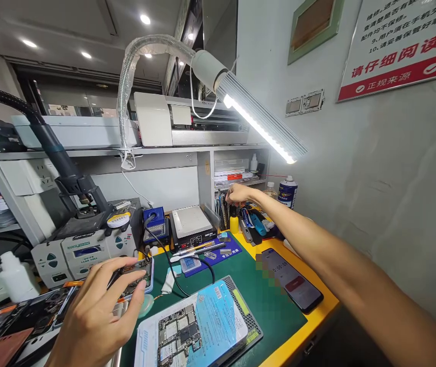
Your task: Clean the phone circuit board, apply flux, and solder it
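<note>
My left hand [105,300] is open at the lower left, its fingers apart and curved. Its fingertips are over an opened phone [148,274] with a lilac edge, partly hidden behind them. My right hand [240,193] stretches to the back right, over a group of upright tools [222,213] including slim tweezer-like ones. Its fingers point down and are closed; what they hold is too small to make out. Nearest the front, a circuit board [180,334] rests on a blue and white box [225,318].
A smartphone [292,280] showing a timer lies on the yellow table edge at right. A lit tube lamp [264,120] hangs overhead. A soldering station [84,252] stands left. A cable [202,261] crosses the green mat [275,311]. A spray can [287,192] stands by the wall.
</note>
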{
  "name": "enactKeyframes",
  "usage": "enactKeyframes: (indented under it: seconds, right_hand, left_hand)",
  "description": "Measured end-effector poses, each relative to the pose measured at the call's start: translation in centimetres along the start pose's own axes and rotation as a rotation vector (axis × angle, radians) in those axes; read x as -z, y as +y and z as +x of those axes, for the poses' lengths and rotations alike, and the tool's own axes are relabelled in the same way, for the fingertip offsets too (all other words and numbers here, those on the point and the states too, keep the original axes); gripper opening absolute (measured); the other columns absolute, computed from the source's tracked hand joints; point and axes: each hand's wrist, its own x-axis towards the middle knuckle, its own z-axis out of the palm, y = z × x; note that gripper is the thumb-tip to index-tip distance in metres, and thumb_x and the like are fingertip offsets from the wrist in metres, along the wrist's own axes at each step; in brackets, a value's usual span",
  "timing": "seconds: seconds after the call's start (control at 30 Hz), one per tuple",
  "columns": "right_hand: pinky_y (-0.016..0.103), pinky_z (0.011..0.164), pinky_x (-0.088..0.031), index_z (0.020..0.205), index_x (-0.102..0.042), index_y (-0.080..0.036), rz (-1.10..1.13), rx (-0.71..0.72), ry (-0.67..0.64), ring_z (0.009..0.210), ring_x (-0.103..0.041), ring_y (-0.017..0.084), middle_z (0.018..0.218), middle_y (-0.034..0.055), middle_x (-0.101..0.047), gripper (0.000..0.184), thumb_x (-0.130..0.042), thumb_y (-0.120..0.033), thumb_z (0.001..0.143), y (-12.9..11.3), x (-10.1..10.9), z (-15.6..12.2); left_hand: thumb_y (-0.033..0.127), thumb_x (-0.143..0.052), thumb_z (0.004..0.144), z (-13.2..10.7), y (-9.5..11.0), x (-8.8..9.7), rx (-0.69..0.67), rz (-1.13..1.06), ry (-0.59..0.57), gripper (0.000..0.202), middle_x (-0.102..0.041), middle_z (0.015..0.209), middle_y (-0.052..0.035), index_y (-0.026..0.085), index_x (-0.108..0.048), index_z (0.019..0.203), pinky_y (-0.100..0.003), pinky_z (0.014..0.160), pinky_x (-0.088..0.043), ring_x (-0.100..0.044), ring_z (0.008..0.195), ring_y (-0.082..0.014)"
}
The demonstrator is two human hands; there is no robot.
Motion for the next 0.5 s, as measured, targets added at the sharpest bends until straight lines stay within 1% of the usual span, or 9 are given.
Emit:
enactKeyframes:
  seconds: [0.23, 0.37, 0.43, 0.5]
  right_hand:
    - [0.041, 0.084, -0.062, 0.127, -0.066, -0.016, -0.085, 0.009, 0.025, 0.101, -0.071, 0.023, 0.124, 0.0094, -0.069, 0.03, -0.067, -0.034, 0.102, 0.3, 0.1, 0.0]
    - [0.043, 0.087, -0.061, 0.128, -0.066, -0.016, -0.123, -0.005, 0.08, 0.104, -0.07, 0.025, 0.126, 0.0097, -0.068, 0.033, -0.068, -0.035, 0.101, 0.5, 0.8, -0.8]
    - [0.043, 0.088, -0.061, 0.128, -0.066, -0.015, -0.144, -0.03, 0.096, 0.106, -0.07, 0.026, 0.127, 0.0104, -0.068, 0.034, -0.069, -0.035, 0.101, 1.0, 1.3, -1.3]
    - [0.042, 0.086, -0.062, 0.127, -0.066, -0.014, -0.168, -0.064, 0.073, 0.103, -0.07, 0.025, 0.125, 0.0104, -0.068, 0.033, -0.069, -0.035, 0.101, 1.8, 1.3, -1.9]
  left_hand:
    - [0.02, -0.061, 0.096, 0.0, 0.1, -0.2, -0.024, 0.013, -0.011, 0.011, -0.063, 0.118, -0.0101, 0.022, -0.069, 0.104, -0.046, 0.099, -0.047, -0.062, 0.108, -0.0274]
    - [0.02, -0.062, 0.096, -0.3, 0.1, -0.1, -0.015, 0.004, -0.019, 0.012, -0.063, 0.12, -0.0103, 0.022, -0.069, 0.105, -0.046, 0.1, -0.047, -0.062, 0.109, -0.0277]
    - [0.021, -0.062, 0.095, -0.3, 0.2, -0.1, -0.011, -0.005, -0.018, 0.012, -0.063, 0.12, -0.01, 0.023, -0.069, 0.105, -0.046, 0.1, -0.048, -0.063, 0.109, -0.028]
    - [0.021, -0.062, 0.096, -0.3, 0.3, -0.2, -0.003, -0.017, -0.018, 0.012, -0.064, 0.12, -0.0097, 0.023, -0.069, 0.105, -0.047, 0.1, -0.048, -0.063, 0.11, -0.0283]
